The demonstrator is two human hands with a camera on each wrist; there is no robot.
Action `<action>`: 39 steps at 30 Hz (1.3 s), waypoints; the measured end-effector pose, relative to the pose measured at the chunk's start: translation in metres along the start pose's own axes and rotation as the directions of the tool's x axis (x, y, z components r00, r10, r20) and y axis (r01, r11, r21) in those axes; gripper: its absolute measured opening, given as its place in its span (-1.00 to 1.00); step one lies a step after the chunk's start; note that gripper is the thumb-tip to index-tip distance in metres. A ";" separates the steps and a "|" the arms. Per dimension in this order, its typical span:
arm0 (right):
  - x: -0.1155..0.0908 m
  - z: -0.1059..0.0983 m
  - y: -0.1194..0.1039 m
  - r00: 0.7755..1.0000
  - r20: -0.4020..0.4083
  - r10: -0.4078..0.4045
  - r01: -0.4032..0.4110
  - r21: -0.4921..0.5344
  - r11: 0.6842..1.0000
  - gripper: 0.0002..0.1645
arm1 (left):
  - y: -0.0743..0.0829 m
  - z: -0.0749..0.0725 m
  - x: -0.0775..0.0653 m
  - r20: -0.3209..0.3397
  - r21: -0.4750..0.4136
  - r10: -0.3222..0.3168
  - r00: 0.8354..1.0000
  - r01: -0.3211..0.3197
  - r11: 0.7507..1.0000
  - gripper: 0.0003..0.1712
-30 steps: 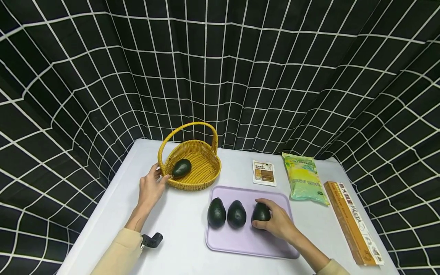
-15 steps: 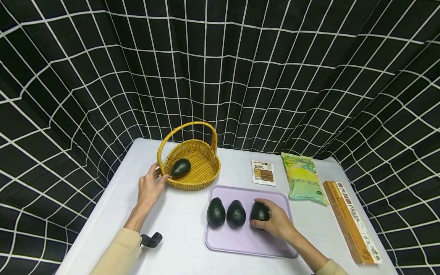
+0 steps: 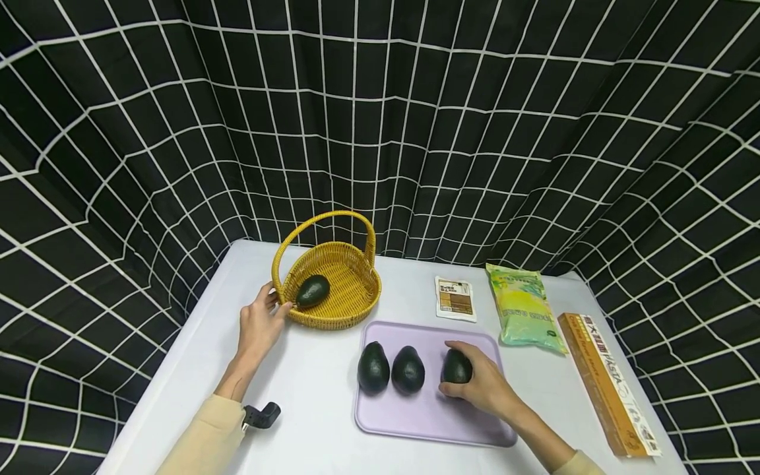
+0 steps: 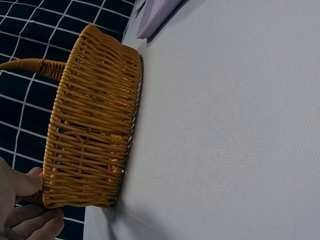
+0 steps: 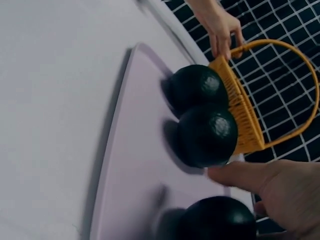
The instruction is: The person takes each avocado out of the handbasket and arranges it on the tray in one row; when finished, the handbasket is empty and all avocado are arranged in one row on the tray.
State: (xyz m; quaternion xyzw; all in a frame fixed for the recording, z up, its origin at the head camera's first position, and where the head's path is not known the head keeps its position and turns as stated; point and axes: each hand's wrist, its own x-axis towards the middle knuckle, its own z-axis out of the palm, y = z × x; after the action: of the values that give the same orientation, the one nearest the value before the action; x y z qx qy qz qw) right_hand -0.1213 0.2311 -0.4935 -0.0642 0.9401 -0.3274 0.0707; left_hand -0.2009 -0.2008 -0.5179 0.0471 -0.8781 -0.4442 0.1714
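Observation:
My left hand (image 3: 261, 323) pinches the left side of a yellow wicker basket (image 3: 350, 310) where the handle meets the rim. In the left wrist view the thumb (image 4: 27, 182) presses against that rim. One dark green avocado (image 3: 313, 291) lies inside the basket, at its left. On the lilac tray (image 3: 410, 419) two avocados stand side by side, a left one (image 3: 373, 368) and a middle one (image 3: 408, 371). My right hand (image 3: 483, 382) curls its thumb and fingers round another avocado (image 3: 458, 367) at the tray's right. Whether that avocado touches the tray cannot be told.
Behind the tray lies a small white and brown packet (image 3: 455, 299). A green-yellow bag (image 3: 527, 307) is to its right, and a long orange pasta box (image 3: 608, 386) lies along the table's right side. A black grid curtain (image 3: 380, 132) surrounds the white table (image 3: 309, 409).
My right hand has shifted slightly to the right over the tray, and the avocado in it has moved right too. The left hand and the basket stay nearly where they were.

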 end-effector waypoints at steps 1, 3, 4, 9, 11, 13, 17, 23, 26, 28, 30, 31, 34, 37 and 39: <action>-0.001 -0.001 0.000 1.000 0.000 -0.014 0.014 -0.020 1.000 0.05 | 0.000 0.000 0.000 0.000 -0.001 -0.001 1.000 0.001 1.000 -0.30; -0.003 -0.002 0.000 1.000 0.000 -0.031 0.031 -0.051 0.998 0.07 | 0.001 -0.001 0.000 0.002 -0.002 -0.006 1.000 0.006 1.000 -0.30; -0.004 -0.002 0.000 0.999 -0.002 -0.038 0.038 -0.068 0.997 0.07 | 0.001 -0.001 -0.001 0.003 -0.003 -0.008 1.000 0.008 1.000 -0.30; -0.005 0.001 -0.001 0.998 -0.045 -0.043 0.038 -0.103 0.994 0.01 | 0.002 -0.002 0.000 -0.003 -0.005 -0.009 1.000 0.009 1.000 -0.30; -0.004 0.003 -0.002 0.996 -0.070 -0.051 0.043 -0.101 0.994 -0.01 | 0.003 -0.002 0.000 -0.008 -0.006 -0.008 1.000 0.008 1.000 -0.30; -0.003 0.005 -0.004 0.994 -0.090 -0.060 0.052 -0.097 0.994 -0.02 | 0.003 -0.001 0.000 -0.009 -0.008 -0.006 1.000 0.006 1.000 -0.31; -0.001 0.008 -0.006 0.995 -0.074 -0.060 0.054 -0.074 0.996 0.01 | 0.002 -0.001 0.000 -0.008 -0.008 -0.001 1.000 0.001 1.000 -0.31; -0.002 0.008 -0.005 0.999 -0.017 -0.049 0.048 -0.048 0.998 0.12 | 0.002 -0.001 0.000 -0.003 -0.001 -0.003 1.000 0.003 1.000 -0.31; -0.002 0.007 -0.004 0.998 -0.015 -0.062 0.062 -0.037 0.997 0.14 | 0.002 -0.001 0.000 -0.003 -0.004 -0.003 1.000 0.003 1.000 -0.31; -0.003 0.006 -0.004 0.997 -0.015 -0.070 0.069 -0.032 0.997 0.14 | 0.003 -0.001 0.000 -0.002 -0.005 -0.004 1.000 0.004 1.000 -0.31; -0.003 0.005 -0.004 0.997 -0.013 -0.074 0.074 -0.030 0.997 0.14 | 0.002 -0.001 0.000 0.001 -0.001 -0.004 1.000 0.004 1.000 -0.31; -0.003 0.005 -0.004 0.997 -0.011 -0.076 0.076 -0.031 0.997 0.15 | 0.002 -0.001 0.000 0.001 -0.001 -0.004 1.000 0.004 1.000 -0.31; -0.003 0.004 -0.004 0.997 0.002 -0.073 0.073 -0.030 0.997 0.16 | 0.002 -0.001 0.000 -0.002 -0.001 -0.001 1.000 0.001 1.000 -0.31; -0.001 0.000 -0.007 0.998 0.005 -0.068 0.069 -0.030 0.997 0.14 | 0.002 -0.001 0.000 -0.008 -0.009 -0.001 1.000 0.000 1.000 -0.31; 0.002 -0.005 -0.013 0.998 -0.003 -0.068 0.068 -0.030 0.997 0.09 | 0.002 -0.001 0.001 -0.009 -0.009 -0.002 1.000 0.002 1.000 -0.31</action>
State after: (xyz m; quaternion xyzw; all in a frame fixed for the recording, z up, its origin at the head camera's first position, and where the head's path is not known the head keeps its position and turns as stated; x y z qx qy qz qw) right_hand -0.1236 0.2237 -0.4817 -0.0967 0.9422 -0.3159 0.0568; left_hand -0.2014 -0.2006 -0.5161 0.0492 -0.8752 -0.4483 0.1750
